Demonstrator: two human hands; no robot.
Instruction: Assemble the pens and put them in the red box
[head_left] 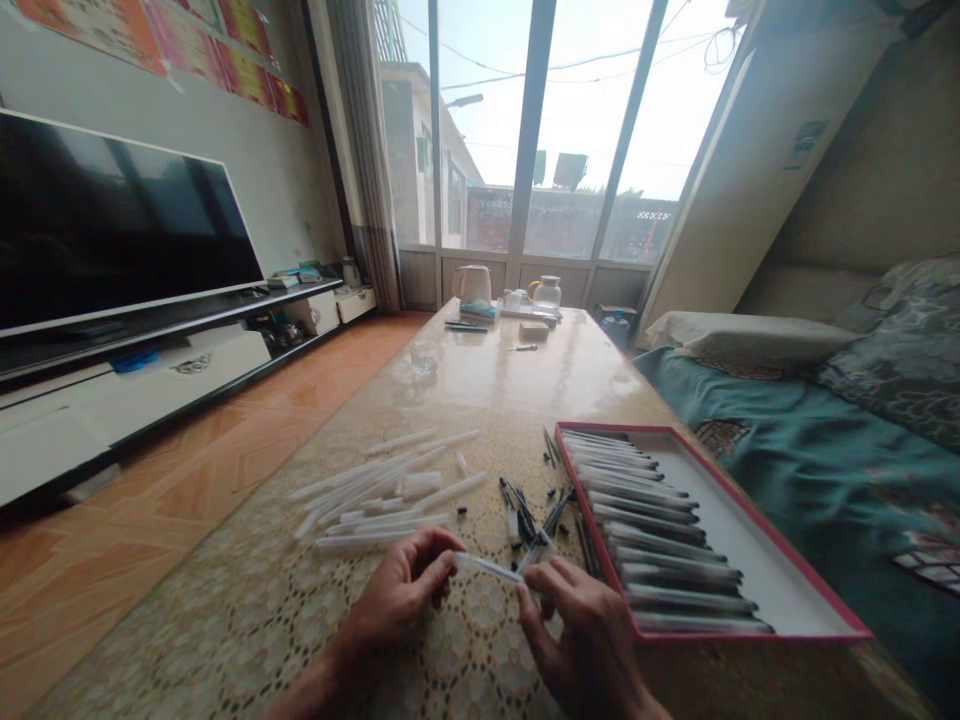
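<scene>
Between my two hands a translucent white pen [487, 569] is held nearly level above the table. My left hand [409, 583] pinches its left end, and my right hand [577, 620] grips the right end, where the fingers hide the tip. Just beyond my left hand lies a pile of white pen barrels [375, 490] with several short white caps [420, 485]. Past my right hand are thin black refills [525, 510] and small black plugs [462, 511]. To the right, a pink-rimmed box lid [750, 638] holds a row of assembled pens [660, 530] with dark ends.
The long table [360, 400] has a patterned cover. A drinking glass [424, 358] stands on its left side; a kettle [473, 287], a glass jug [548, 292] and a small box [534, 329] are at the far end. A sofa [787, 450] borders the right, a TV cabinet [180, 370] the left.
</scene>
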